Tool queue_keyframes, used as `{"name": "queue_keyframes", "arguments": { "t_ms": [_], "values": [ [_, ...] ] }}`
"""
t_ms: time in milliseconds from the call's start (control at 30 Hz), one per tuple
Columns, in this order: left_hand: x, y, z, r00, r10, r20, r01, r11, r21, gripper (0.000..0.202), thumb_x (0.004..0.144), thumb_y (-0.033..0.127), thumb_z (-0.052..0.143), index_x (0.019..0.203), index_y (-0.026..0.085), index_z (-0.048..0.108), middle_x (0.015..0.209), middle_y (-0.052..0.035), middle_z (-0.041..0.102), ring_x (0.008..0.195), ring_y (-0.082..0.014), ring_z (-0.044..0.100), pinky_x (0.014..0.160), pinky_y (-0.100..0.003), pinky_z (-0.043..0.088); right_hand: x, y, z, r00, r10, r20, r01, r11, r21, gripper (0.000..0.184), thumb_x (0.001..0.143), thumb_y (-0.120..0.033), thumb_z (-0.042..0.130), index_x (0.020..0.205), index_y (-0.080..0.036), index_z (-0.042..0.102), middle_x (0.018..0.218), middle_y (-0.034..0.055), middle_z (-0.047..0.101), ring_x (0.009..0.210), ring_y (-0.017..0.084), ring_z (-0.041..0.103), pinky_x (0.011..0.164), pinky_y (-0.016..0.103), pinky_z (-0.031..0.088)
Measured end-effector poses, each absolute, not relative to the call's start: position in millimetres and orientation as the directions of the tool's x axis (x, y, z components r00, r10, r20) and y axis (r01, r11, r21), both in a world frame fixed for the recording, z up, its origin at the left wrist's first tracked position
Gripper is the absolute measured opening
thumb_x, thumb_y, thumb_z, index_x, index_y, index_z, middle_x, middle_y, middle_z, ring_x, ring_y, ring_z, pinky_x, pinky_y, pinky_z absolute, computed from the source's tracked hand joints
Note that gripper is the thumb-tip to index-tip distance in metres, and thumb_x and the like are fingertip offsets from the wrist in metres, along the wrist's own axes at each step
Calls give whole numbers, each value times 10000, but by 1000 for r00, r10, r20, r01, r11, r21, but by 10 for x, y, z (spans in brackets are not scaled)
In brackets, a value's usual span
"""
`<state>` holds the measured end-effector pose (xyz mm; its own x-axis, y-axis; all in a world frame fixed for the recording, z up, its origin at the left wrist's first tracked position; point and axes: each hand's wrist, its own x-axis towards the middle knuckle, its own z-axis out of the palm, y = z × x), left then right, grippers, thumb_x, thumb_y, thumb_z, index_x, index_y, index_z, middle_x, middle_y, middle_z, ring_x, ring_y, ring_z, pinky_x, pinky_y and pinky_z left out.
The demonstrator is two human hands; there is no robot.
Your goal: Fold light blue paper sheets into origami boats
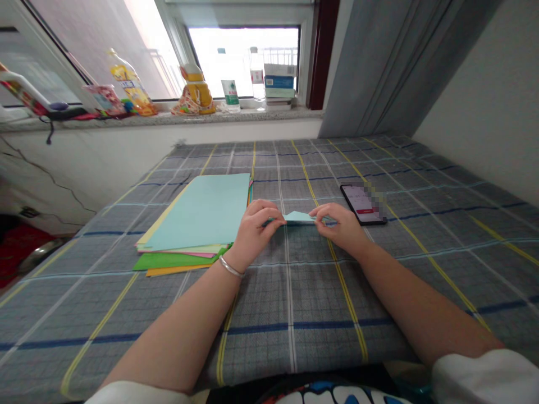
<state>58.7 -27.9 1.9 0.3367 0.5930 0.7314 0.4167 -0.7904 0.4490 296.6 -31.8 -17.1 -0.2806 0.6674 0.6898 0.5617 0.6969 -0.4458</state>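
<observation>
**A:** Where could this go wrong from here?

**B:** The folded pale-blue paper [300, 217] is small and light, and the checked cloth [290, 292] under it looks soft. Pressing on that soft surface could leave a weak or crooked crease. Uneven pull from the two sides could also skew the fold or tear it.

**A:** And the things around it?

**B:** The stack of coloured paper [197, 213] lies just beside the left grip [255, 230], so a careless sideways move could push its top sheets out of line. The silver bangle [231, 266] on that wrist could catch a paper edge too. On the other side, the smartphone [362, 205] sits just beside the right grip [339, 227], where a knock could shift it.

**A:** How do the two grips stand?

**B:** Both are closed on the paper, the fingers of each pinching one end. They stay apart, with the paper's middle showing between them in a small raised point.

**A:** Where exactly is the paper?

**B:** It's between the hands, over the cloth, to the right of the stack. I can't tell whether it touches the cloth beneath the fingers.
</observation>
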Motion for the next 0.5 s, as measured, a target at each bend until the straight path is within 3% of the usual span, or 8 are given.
{"name": "queue_keyframes", "arguments": {
  "t_ms": [500],
  "values": [
    [470,-111,-32,96,621,778,422,-733,533,148,857,290,612,744,205,566,775,5,567,791,-153,526,756,-301,455,3201,-194,-199,-250,685,684,562,678,-473,105,741,-137,593,718,-231,554,902,27,708,875,193,653,838,382,496]
  ]
}}
